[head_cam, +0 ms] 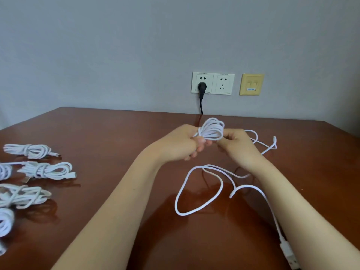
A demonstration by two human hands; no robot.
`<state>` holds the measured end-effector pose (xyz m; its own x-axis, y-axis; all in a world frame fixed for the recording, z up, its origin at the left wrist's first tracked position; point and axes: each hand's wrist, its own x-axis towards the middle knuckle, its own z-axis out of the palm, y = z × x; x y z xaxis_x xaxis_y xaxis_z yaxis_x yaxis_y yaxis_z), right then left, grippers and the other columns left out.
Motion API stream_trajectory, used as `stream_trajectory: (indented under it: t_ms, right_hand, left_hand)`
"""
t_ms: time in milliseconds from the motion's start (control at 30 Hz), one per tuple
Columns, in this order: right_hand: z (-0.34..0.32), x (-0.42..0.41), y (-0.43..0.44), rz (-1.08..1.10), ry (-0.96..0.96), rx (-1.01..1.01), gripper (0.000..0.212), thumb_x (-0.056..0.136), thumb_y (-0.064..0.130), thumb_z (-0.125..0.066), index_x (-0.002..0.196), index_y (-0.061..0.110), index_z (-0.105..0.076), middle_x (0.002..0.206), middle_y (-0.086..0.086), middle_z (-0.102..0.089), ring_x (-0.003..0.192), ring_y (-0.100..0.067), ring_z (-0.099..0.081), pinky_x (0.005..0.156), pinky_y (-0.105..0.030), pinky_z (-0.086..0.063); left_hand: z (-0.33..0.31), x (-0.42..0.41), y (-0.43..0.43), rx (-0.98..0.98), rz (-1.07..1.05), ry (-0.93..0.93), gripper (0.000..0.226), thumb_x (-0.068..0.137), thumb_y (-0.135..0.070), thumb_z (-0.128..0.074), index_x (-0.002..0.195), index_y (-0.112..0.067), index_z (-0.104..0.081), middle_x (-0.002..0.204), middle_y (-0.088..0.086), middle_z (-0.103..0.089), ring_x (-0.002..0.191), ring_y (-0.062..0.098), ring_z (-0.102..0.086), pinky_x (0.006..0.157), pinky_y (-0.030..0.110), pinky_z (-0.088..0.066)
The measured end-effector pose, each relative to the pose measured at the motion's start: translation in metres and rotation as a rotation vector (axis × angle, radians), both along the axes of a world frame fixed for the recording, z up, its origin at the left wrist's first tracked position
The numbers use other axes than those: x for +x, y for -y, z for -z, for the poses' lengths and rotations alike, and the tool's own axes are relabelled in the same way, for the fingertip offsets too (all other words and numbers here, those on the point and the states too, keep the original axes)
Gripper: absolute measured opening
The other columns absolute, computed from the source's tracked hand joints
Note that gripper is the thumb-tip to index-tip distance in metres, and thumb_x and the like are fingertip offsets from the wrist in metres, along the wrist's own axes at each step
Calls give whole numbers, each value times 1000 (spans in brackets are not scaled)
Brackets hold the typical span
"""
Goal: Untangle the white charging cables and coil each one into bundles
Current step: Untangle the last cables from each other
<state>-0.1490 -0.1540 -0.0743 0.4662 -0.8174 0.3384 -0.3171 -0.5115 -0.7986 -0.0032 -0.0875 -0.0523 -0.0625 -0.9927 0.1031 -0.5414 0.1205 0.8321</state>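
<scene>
A white cable coil [212, 129] of several loops is held above the brown table [109, 137], between both hands. My left hand [181, 142] grips the coil's left end with curled fingers. My right hand [236, 142] pinches its right side. A thin loose tail [262, 142] trails right of my right hand and ends in a small plug. A second loose white cable [196, 193] lies in open loops below my hands, and its USB plug [288, 252] lies at the lower right, partly under my right forearm.
Several coiled white bundles lie along the table's left edge, among them one at the back [29, 151] and one nearer [46, 170]. On the wall behind are two sockets, one with a black plug [201, 87], and a yellow network plate [251, 84].
</scene>
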Motion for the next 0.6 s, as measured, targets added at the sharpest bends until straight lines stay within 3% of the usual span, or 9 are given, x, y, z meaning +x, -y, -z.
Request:
stream_trajectory:
  t_ms: [133, 200, 300, 433, 500, 600]
  right_hand:
    - [5, 10, -4, 73, -286, -253, 31, 94, 24, -48, 64, 29, -55, 56, 11, -47, 63, -12, -45, 63, -30, -33]
    - [7, 12, -7, 53, -320, -285, 23, 96, 24, -44, 75, 27, -54, 63, 9, -49, 73, -18, -48, 68, -32, -35]
    - [9, 16, -14, -2, -397, -389, 19, 97, 26, -42, 86, 23, -57, 76, -1, -56, 80, -26, -53, 67, -33, -35]
    - [1, 12, -24, -18, -517, -642, 20, 98, 28, -40, 92, 15, -54, 91, -7, -60, 90, -30, -53, 63, -30, -22]
    - [-2, 13, -27, -31, -479, -777, 17, 97, 23, -46, 96, 12, -59, 92, -7, -59, 87, -32, -54, 62, -29, -25]
    - [-2, 13, -26, 31, -471, -887, 6, 83, 13, -60, 87, 14, -65, 82, -8, -58, 57, -29, -50, 43, -22, -22]
  left_hand:
    - [5, 7, 4, -41, -167, 18, 9, 96, -10, -41, 99, -18, -45, 70, -2, -53, 58, 12, -45, 54, 22, -38]
    - [7, 5, 6, -84, -191, -52, 18, 96, -10, -41, 110, -19, -36, 69, -2, -53, 58, 13, -45, 55, 23, -38]
    - [7, 3, 8, -131, -201, -111, 21, 96, -8, -40, 112, -21, -36, 66, -1, -53, 54, 12, -44, 51, 20, -37]
    - [7, 8, 11, -127, -299, -135, 10, 96, -11, -41, 103, -18, -40, 73, 2, -54, 54, 12, -45, 49, 21, -37]
    - [8, 11, 11, -113, -335, -85, 5, 96, -13, -43, 96, -17, -41, 74, 5, -56, 56, 14, -47, 50, 22, -39]
    - [12, 12, 10, -83, -304, 9, 10, 96, -14, -44, 88, -17, -40, 68, 4, -57, 56, 15, -48, 48, 21, -39]
